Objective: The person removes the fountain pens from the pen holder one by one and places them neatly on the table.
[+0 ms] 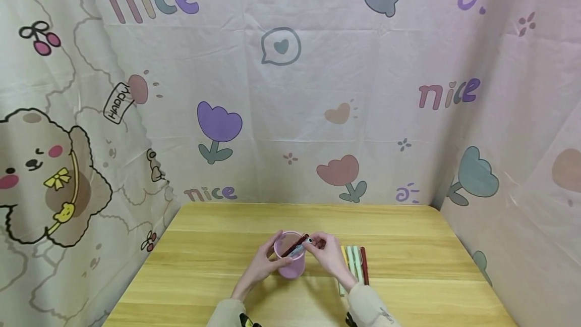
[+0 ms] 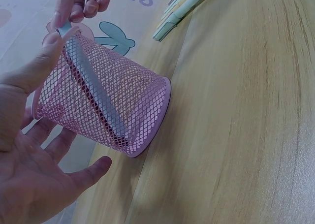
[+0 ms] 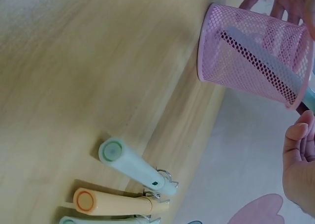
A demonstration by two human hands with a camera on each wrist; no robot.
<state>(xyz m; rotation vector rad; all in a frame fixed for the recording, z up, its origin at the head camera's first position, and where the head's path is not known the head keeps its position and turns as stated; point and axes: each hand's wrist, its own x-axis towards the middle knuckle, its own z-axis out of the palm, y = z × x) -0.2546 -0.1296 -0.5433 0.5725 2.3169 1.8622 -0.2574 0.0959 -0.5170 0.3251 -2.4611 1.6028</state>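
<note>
A pink mesh pen cup (image 1: 291,270) stands on the table, and my left hand (image 1: 260,267) holds it round the rim, thumb at the near side. Inside lean a dark red pen (image 1: 294,246) and a light blue pen (image 3: 266,59), both slanting with their tops at the right of the rim. My right hand (image 1: 330,257) pinches the light blue pen's top end at the rim. Through the mesh, the left wrist view shows the pens' lower ends near the cup's base.
Right of the cup, partly behind my right forearm, several pens lie side by side on the wooden table (image 1: 204,236): light green pens (image 1: 357,261), a yellow pen (image 3: 113,202) and a dark red pen (image 1: 364,265). A printed curtain (image 1: 281,115) hangs behind the table.
</note>
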